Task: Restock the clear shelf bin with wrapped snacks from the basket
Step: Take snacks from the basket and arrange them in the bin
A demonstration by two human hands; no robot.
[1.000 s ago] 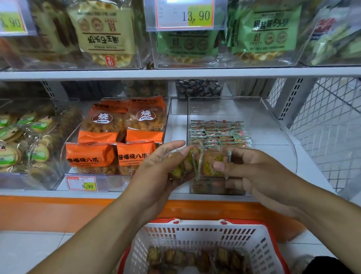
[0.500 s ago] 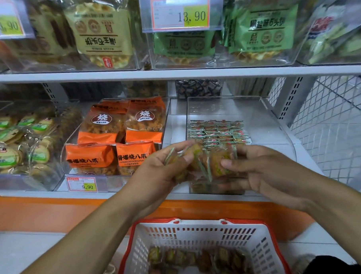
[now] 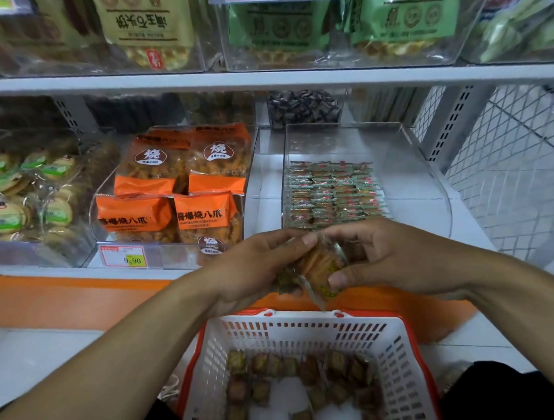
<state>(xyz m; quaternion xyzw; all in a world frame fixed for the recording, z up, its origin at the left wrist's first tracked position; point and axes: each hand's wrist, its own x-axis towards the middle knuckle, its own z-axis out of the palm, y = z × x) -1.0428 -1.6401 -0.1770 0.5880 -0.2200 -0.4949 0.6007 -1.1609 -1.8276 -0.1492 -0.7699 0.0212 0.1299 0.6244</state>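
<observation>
Both hands hold a bunch of small wrapped snacks [image 3: 319,268] just in front of the shelf edge, above the basket. My left hand [image 3: 256,268] grips the bunch from the left, and my right hand [image 3: 385,256] pinches it from the right with thumb below and fingers on top. Behind them stands the clear shelf bin [image 3: 426,159] with rows of stacked wrapped snacks [image 3: 332,191] lying flat inside. Below, a white basket with a red rim [image 3: 399,357] holds several more loose wrapped snacks [image 3: 296,380].
A clear bin of orange snack bags [image 3: 173,195] stands left of the target bin, with a price tag [image 3: 124,257] in front. Further left is a bin of round cookies [image 3: 18,195]. An upper shelf [image 3: 263,78] carries large bags. A white wire mesh panel [image 3: 508,168] closes the right side.
Both hands with the bunch of snacks have dropped slightly and come closer to me, toward the basket. The view has shifted a little downward.
</observation>
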